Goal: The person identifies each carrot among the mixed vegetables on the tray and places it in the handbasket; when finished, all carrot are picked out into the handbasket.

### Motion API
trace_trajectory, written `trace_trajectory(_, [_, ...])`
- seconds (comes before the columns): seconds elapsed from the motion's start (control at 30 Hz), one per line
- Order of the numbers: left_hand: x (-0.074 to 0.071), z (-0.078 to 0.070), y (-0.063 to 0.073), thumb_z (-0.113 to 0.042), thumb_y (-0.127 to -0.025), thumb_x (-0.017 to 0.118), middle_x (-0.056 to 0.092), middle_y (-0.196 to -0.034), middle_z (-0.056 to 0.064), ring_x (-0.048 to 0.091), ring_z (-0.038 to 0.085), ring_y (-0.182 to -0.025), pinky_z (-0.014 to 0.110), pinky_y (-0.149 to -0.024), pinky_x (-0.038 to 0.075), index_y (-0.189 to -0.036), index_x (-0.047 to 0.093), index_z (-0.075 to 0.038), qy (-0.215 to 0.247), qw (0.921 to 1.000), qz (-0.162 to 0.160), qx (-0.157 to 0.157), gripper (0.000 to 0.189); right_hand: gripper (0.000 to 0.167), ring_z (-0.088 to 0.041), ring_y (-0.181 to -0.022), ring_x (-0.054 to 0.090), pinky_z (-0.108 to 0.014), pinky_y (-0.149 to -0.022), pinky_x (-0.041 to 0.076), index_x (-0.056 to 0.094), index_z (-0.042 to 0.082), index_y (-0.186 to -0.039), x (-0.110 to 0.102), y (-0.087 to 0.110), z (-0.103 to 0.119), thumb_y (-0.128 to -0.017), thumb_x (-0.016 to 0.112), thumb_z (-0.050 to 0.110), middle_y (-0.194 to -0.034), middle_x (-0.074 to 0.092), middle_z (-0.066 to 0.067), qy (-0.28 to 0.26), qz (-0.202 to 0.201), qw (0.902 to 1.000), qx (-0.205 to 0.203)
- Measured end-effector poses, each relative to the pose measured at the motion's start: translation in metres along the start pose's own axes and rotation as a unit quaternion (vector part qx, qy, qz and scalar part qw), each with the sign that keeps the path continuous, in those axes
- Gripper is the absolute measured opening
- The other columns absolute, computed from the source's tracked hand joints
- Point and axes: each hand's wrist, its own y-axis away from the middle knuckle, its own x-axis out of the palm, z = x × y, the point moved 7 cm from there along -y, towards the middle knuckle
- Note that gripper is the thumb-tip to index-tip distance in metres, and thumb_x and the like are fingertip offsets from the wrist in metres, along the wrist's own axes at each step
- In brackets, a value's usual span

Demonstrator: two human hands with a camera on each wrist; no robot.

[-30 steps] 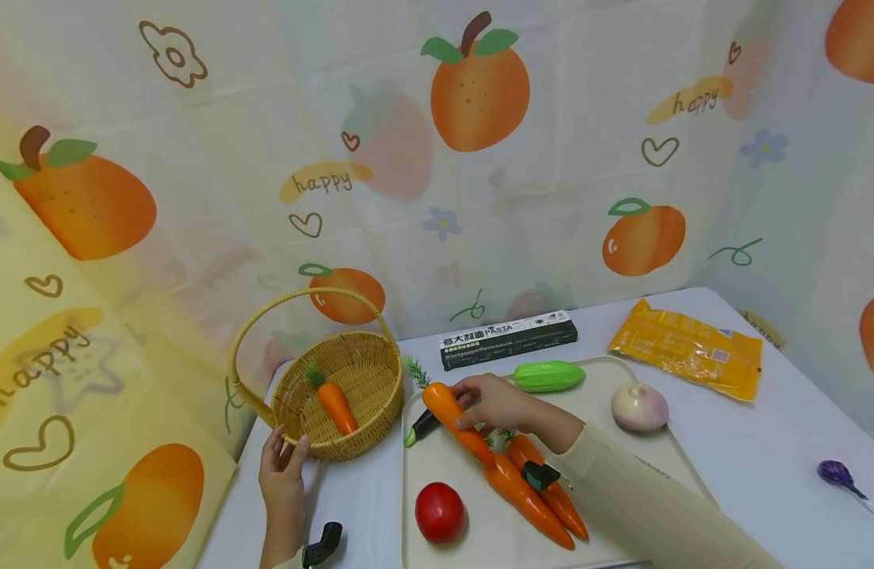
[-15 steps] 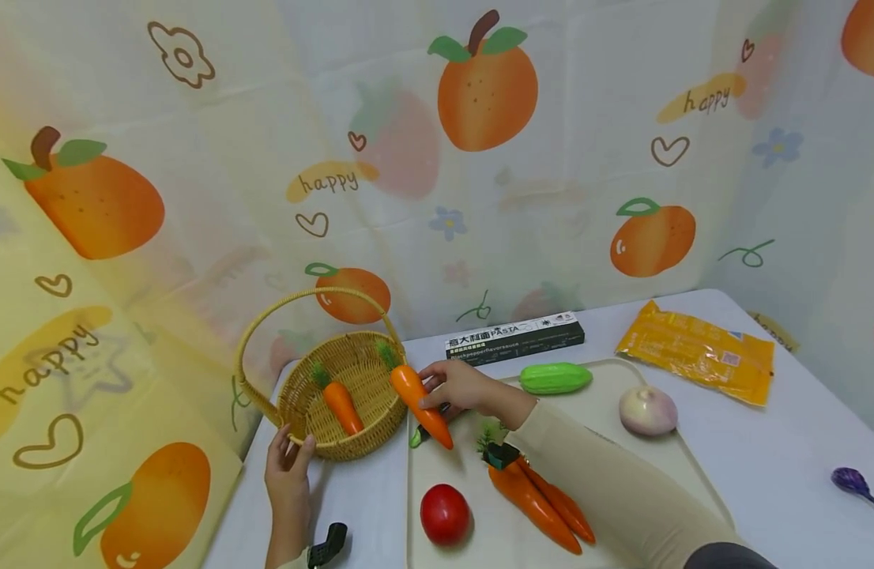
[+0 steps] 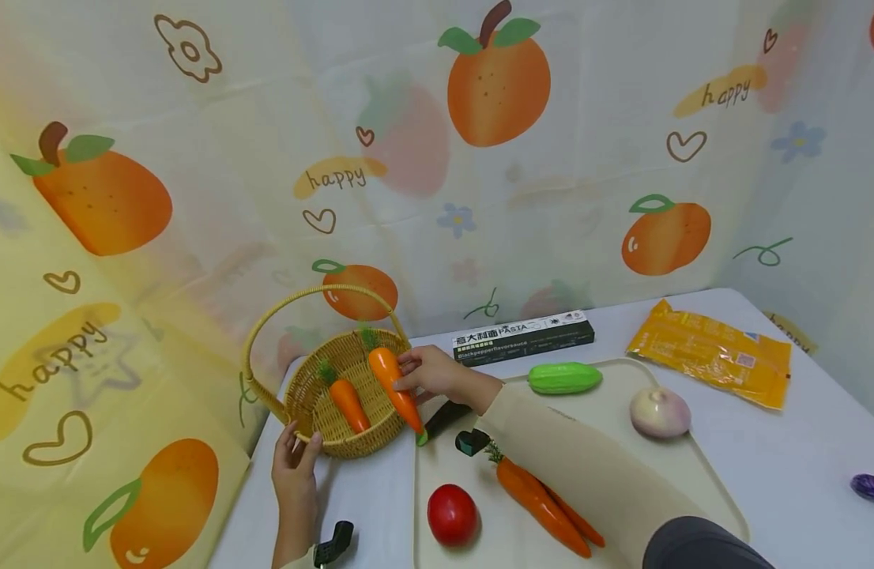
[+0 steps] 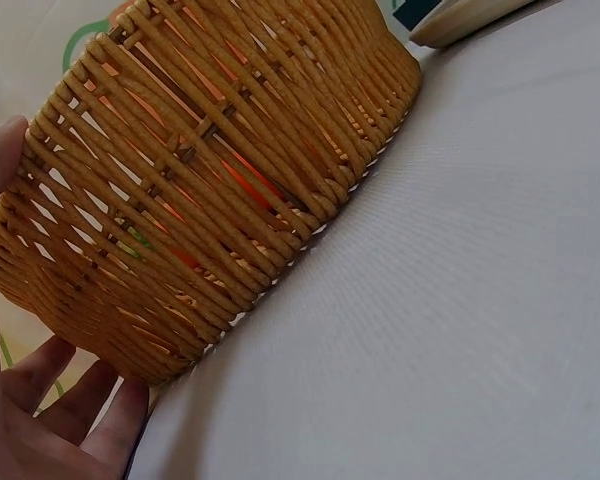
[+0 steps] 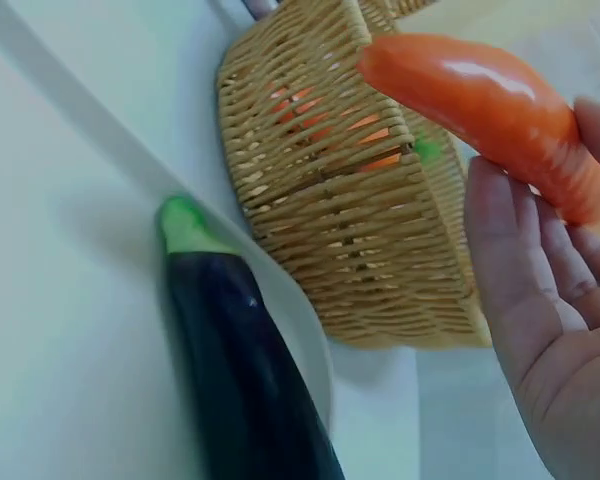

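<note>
In the head view, my right hand [image 3: 440, 373] pinches an orange carrot [image 3: 393, 381] between thumb and fingers over the right rim of the wicker basket [image 3: 366, 444]. Its leafy top points into the basket, and the tip hangs outside. A second carrot [image 3: 348, 407] lies inside the basket. My left hand [image 3: 295, 466] grips the basket's near-left side by the handle base; the left wrist view shows the thumb at the rim and the fingers below, against the weave. In the right wrist view, a dark eggplant [image 5: 245, 350] lies below my right hand on the tray [image 5: 90, 290].
On the tray in the head view are a tomato [image 3: 452, 515], two more carrots [image 3: 540, 502], a green ridged vegetable [image 3: 565, 378] and an onion [image 3: 660, 412]. Behind stand a pasta box [image 3: 525, 338] and an orange packet [image 3: 710, 352]. A purple-headed utensil [image 3: 871, 488] lies right.
My right hand has carried the carrot leftward from above the tray to the basket's right rim. My left hand has stayed on the basket. The view has shifted slightly.
</note>
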Motion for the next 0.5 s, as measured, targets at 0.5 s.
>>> trace_trajectory(0.5, [-0.004, 0.017, -0.008, -0.020, -0.092, 0.070, 0.034, -0.152, 0.015, 0.039, 0.028, -0.129, 0.012, -0.085, 0.042, -0.145, 0.042, -0.009, 0.011, 0.9999, -0.003, -0.007, 0.061, 0.052, -0.025, -0.093, 0.063, -0.044, -0.075, 0.056, 0.049, 0.002, -0.135, 0.020, -0.042, 0.006, -0.088, 0.072, 0.005, -0.111, 0.059, -0.009, -0.039, -0.079, 0.9958, -0.026])
